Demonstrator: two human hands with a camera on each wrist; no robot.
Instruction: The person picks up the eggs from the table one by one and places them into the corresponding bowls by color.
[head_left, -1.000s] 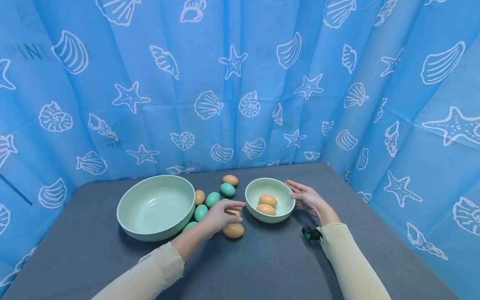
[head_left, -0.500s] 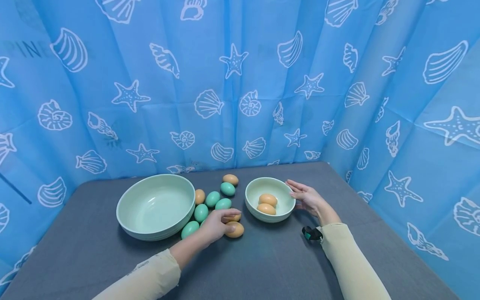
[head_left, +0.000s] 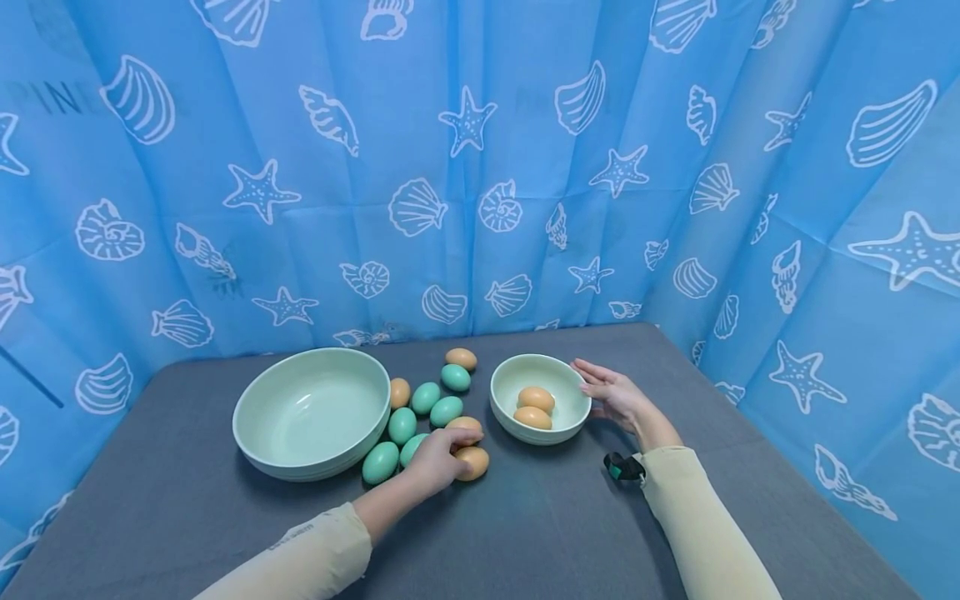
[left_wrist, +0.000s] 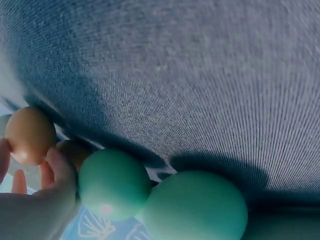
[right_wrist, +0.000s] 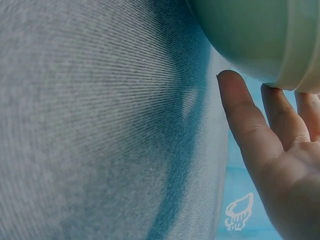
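Observation:
In the head view my left hand [head_left: 437, 458] is at the front of the egg cluster, thumb and fingers around a brown egg [head_left: 472, 464]. The left wrist view has that brown egg [left_wrist: 31, 135] pinched between fingertips and thumb. Just behind it lies another brown egg [head_left: 465, 426], partly covered by the fingers. My right hand [head_left: 621, 398] rests at the right side of a small pale green bowl [head_left: 504, 421], its fingers extended. Straight fingertips [right_wrist: 274, 92] touch the bowl's outer wall in the right wrist view. Two brown eggs [head_left: 534, 408] lie inside this bowl.
A large pale green bowl [head_left: 247, 433] stands at the left. Several green eggs [head_left: 402, 425] lie between the bowls, with a brown egg [head_left: 401, 392] by the large bowl and one [head_left: 461, 359] at the back. A blue shell-patterned curtain [head_left: 465, 208] surrounds the grey table [head_left: 555, 525].
My left hand has come down from above the front brown eggs and now grips the nearest one. The right hand and the small bowl have stayed in place.

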